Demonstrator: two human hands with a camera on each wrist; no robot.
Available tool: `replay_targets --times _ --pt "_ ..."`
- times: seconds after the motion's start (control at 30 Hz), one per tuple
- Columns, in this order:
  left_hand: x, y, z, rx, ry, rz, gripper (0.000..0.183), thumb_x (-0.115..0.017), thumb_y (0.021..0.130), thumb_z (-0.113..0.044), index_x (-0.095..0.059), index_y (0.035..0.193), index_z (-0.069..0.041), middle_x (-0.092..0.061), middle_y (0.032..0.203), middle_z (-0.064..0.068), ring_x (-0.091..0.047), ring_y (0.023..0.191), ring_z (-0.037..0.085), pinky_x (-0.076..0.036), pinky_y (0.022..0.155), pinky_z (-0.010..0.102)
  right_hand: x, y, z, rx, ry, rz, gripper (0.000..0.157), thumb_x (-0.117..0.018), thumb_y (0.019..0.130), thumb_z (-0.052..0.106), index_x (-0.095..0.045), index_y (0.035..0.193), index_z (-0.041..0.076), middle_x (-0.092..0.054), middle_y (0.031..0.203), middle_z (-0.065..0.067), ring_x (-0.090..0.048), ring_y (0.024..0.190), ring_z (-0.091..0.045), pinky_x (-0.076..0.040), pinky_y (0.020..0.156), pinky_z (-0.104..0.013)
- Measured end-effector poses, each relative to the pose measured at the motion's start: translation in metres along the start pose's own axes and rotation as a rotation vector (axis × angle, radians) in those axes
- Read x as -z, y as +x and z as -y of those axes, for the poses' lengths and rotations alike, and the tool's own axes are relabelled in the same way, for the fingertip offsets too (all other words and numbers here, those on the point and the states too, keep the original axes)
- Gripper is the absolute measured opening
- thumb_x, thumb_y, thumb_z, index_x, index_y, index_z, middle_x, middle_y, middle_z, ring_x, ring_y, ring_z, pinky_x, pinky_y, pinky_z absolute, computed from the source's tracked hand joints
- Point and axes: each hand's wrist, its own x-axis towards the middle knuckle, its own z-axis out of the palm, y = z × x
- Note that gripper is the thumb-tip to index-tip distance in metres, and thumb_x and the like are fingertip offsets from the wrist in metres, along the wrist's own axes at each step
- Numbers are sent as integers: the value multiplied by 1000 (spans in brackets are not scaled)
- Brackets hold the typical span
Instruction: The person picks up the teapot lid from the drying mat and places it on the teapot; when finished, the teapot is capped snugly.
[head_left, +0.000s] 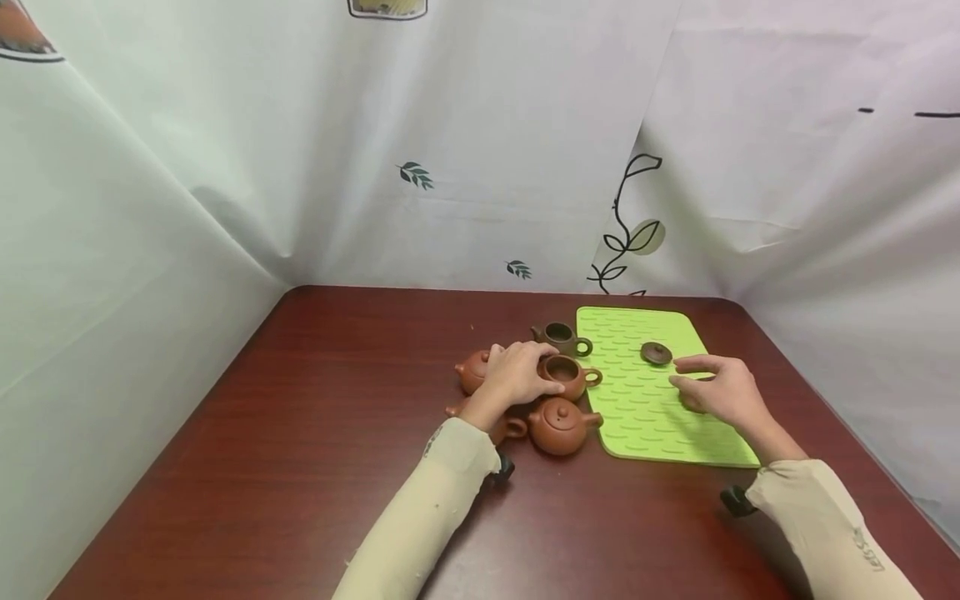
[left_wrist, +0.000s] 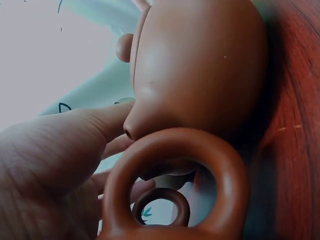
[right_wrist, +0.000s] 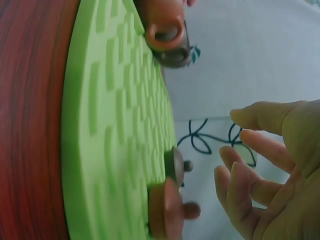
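Note:
Thumb and fingers of my left hand [head_left: 517, 372] reach round the side of a lidless reddish clay teapot [head_left: 576, 388]. The left wrist view has a lidded teapot [left_wrist: 200, 65] up close, the thumb behind its spout. My right hand [head_left: 723, 390] hovers over the green mat [head_left: 626, 417], fingers apart and nothing between them. Below it lies a reddish teapot lid [right_wrist: 167, 210], mostly hidden by the hand in the head view. A dark brown lid [head_left: 657, 354] rests farther back on the mat.
Behind the lidless teapot stands a dark teapot [head_left: 562, 347], also without a lid. Nearer is a lidded teapot [head_left: 558, 433]; another [head_left: 472, 375] sits left of the hand. A further teapot [head_left: 514, 428] is partly covered by the left wrist. White curtain surrounds the dark red table [head_left: 262, 450].

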Motion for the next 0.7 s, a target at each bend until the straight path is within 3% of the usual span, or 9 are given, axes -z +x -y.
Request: replay_targets --times 0.13,0.37,0.7 --pt "1 0 0 12 -2 0 62 -76 82 -55 -60 137 -32 -68 117 -8 -61 101 15 -32 81 38 6 1 -5 -31 -35 0 47 -73 91 29 -66 124 -3 -73 100 -19 -67 81 -6 -49 65 -25" --pt "2 0 -1 20 -7 16 58 -76 82 -54 -63 133 -32 -68 116 -9 -61 101 13 -32 82 38 9 2 -19 -54 -95 -18 50 -74 89 29 -65 124 -5 -60 125 -30 -57 110 -41 -47 71 -33" --pt "-1 1 0 41 -15 36 61 -77 82 -54 -61 135 -28 -67 120 -7 -61 104 15 -31 86 40 9 0 -34 -118 -105 -11 48 -70 91 26 -63 124 -8 -53 131 -35 -46 121 -52 -47 80 -49"
